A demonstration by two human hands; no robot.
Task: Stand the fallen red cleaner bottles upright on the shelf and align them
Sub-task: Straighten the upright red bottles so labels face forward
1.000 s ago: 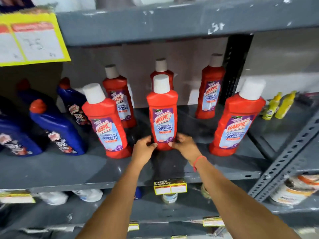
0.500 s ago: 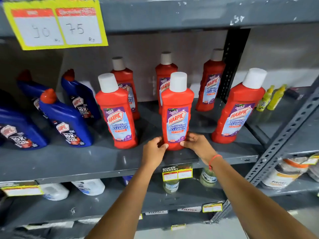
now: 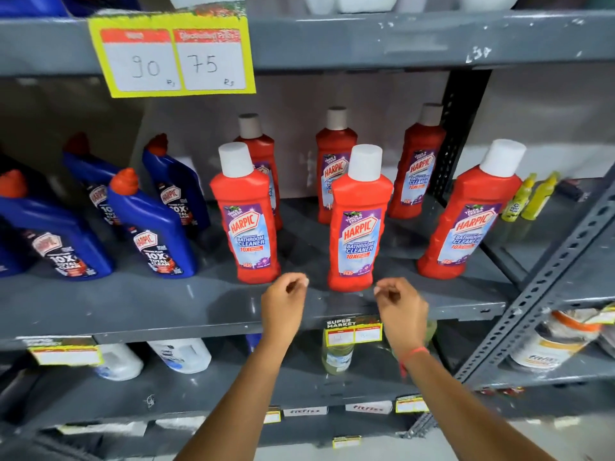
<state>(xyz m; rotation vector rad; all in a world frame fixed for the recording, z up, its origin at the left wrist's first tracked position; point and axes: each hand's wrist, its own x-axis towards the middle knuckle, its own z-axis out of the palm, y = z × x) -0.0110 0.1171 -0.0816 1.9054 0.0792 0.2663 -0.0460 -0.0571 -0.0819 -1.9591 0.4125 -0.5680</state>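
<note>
Several red cleaner bottles with white caps stand upright on the grey shelf [image 3: 133, 304]. The front row holds a left bottle [image 3: 248, 224], a middle bottle [image 3: 357, 224] and a right bottle [image 3: 466, 221]. Three more stand behind: a back left bottle [image 3: 263, 151], a back middle bottle [image 3: 332, 161] and a back right bottle [image 3: 417, 168]. My left hand [image 3: 283, 302] hovers just left of the middle bottle's base, fingers loosely curled, holding nothing. My right hand [image 3: 401, 309] hovers just right of that base, also curled and empty. Neither hand touches the bottle.
Blue cleaner bottles [image 3: 149, 224] crowd the shelf's left side. A yellow price tag [image 3: 171, 54] hangs from the shelf above. Small yellow bottles [image 3: 529, 197] stand at the right beyond a black upright post [image 3: 462, 128]. White containers [image 3: 179, 356] sit on the lower shelf.
Both hands have let go of the front middle red bottle and drawn back toward me. The bottle stays upright. The camera view has shifted.
</note>
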